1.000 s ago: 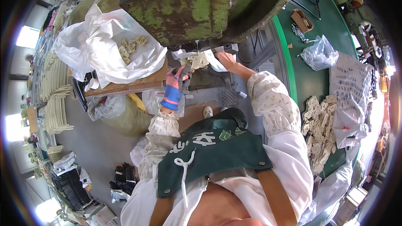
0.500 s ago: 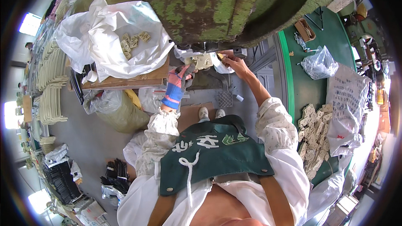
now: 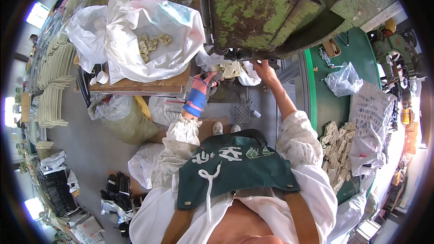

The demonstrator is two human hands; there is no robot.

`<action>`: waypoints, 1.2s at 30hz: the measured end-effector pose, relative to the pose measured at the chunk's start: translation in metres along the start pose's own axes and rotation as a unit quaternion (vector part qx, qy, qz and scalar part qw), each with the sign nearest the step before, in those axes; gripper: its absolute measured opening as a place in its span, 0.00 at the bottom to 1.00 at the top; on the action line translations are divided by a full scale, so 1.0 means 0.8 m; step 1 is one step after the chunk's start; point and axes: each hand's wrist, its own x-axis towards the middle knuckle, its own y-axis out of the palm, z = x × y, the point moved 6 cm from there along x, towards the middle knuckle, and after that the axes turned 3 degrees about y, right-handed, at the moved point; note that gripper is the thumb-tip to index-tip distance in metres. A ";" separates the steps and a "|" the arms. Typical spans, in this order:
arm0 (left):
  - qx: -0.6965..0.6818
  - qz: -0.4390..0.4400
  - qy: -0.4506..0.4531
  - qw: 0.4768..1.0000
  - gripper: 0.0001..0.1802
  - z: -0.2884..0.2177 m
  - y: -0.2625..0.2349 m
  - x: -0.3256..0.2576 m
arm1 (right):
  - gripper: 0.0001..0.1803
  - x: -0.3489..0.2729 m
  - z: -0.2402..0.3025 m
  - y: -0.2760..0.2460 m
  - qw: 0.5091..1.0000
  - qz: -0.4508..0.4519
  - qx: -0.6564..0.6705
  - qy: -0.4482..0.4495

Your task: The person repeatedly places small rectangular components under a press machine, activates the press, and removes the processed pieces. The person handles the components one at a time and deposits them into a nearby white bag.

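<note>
My left hand (image 3: 205, 86), in a pink and blue glove with grey fingers, is closed at the lower left edge of a cream-coloured metal plate (image 3: 231, 69) with holes. The plate sits below the front of a large green machine (image 3: 253, 16) with worn paint. My bare right hand (image 3: 266, 70) reaches to the machine's underside, right of the plate. Its fingers are bent together, their tips partly hidden, and what they hold cannot be made out. White plastic sheeting (image 3: 249, 76) hangs between the plate and my right hand.
At left, a white sack (image 3: 181, 56) with several similar plates lies open on a cardboard-topped stand (image 3: 149, 86). A green table (image 3: 332, 74) at right bears a heap of plates (image 3: 338, 151) and a plastic bag (image 3: 344, 80). A foot pedal (image 3: 242, 114) is below the machine.
The view has shifted, so the machine appears farther right. My right hand has moved up toward the machine's underside, and the yellowish piece at its fingers no longer shows. My left hand stays at the plate.
</note>
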 end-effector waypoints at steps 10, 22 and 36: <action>0.087 0.097 0.008 0.991 0.16 0.011 -0.013 0.022 | 0.07 -0.086 0.104 -0.013 0.977 0.112 0.088 -0.161; 0.048 0.050 0.040 0.997 0.08 -0.002 -0.001 0.016 | 0.05 -0.065 0.109 0.016 0.943 -0.114 -0.078 -0.304; 0.275 0.083 0.075 0.955 0.10 -0.038 0.011 0.008 | 0.10 -0.091 0.063 0.006 0.979 -0.105 0.145 -0.093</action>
